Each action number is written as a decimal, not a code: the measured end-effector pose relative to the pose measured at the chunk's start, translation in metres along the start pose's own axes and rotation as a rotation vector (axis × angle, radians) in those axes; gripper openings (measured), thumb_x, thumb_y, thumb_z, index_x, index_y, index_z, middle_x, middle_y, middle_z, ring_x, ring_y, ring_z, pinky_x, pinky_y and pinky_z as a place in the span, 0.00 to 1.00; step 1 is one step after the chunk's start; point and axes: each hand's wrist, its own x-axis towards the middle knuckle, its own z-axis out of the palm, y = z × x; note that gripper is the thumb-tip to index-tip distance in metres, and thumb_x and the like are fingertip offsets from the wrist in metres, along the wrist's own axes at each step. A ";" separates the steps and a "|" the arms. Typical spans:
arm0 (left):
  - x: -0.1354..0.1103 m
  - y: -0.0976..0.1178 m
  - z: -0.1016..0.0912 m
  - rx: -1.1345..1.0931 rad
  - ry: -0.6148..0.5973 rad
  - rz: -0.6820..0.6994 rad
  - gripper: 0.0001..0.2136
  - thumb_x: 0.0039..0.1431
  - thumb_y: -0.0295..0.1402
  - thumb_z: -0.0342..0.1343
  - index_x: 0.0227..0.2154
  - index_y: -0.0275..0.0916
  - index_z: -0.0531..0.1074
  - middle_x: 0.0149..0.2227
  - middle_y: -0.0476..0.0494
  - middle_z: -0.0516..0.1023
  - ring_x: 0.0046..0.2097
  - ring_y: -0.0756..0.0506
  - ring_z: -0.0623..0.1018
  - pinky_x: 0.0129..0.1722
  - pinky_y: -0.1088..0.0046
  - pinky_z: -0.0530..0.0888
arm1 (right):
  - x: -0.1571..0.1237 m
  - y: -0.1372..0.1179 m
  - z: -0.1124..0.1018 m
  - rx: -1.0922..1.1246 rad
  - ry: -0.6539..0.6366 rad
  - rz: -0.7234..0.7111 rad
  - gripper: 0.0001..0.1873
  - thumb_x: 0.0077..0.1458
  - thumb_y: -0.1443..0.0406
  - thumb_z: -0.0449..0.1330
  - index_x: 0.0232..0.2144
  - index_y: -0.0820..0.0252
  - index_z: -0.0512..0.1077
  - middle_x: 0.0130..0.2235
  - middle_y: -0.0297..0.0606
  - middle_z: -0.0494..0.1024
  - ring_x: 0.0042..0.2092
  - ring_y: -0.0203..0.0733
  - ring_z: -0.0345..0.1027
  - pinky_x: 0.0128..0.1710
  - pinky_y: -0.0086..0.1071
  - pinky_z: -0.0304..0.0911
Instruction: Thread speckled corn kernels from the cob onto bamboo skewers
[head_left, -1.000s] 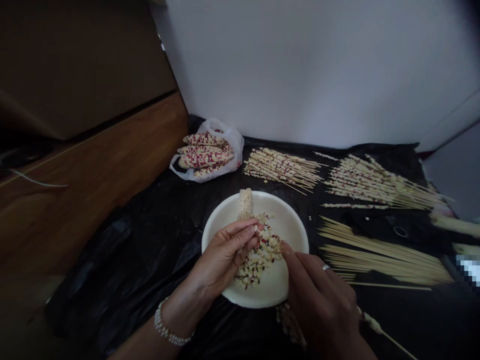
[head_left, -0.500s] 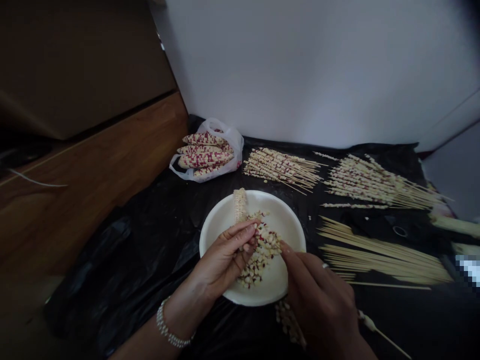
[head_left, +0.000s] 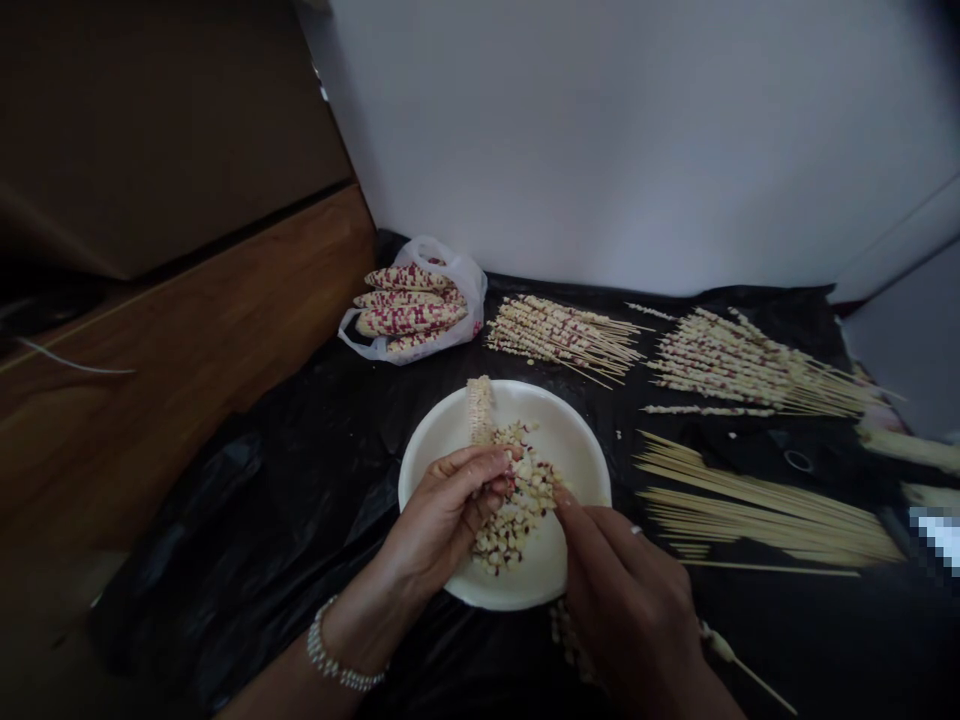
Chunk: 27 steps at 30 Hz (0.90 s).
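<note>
L hand (head_left: 457, 505), ctr: thumb pinched to index, contents I can't tell | R hand (head_left: 630, 580), lower rt: fingers curled round skewer (head_left: 721, 646), end out twd lower-rt corner | Loose kernels (head_left: 499, 543): heaped in white bowl (head_left: 581, 440), ctr; bare cob (head_left: 479, 410) at top rim.

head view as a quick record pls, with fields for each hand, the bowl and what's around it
left hand: over the bowl, fingers bent together; anything between them too small to tell
right hand: at the bowl's right side, fingers bent together; a stick juts out behind, seemingly held
bowl: white, with loose kernels and a bare cob against its far rim
far side: ears in a bag
far right: two piles of strung sticks
right: bare sticks
underneath: black sheet
</note>
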 end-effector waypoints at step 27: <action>-0.002 -0.005 -0.001 0.009 -0.067 -0.023 0.11 0.49 0.31 0.65 0.36 0.31 0.78 0.22 0.52 0.65 0.24 0.59 0.60 0.21 0.87 0.60 | -0.002 -0.008 0.007 0.157 -0.060 0.161 0.15 0.57 0.76 0.49 0.45 0.69 0.70 0.28 0.37 0.73 0.30 0.33 0.69 0.32 0.26 0.67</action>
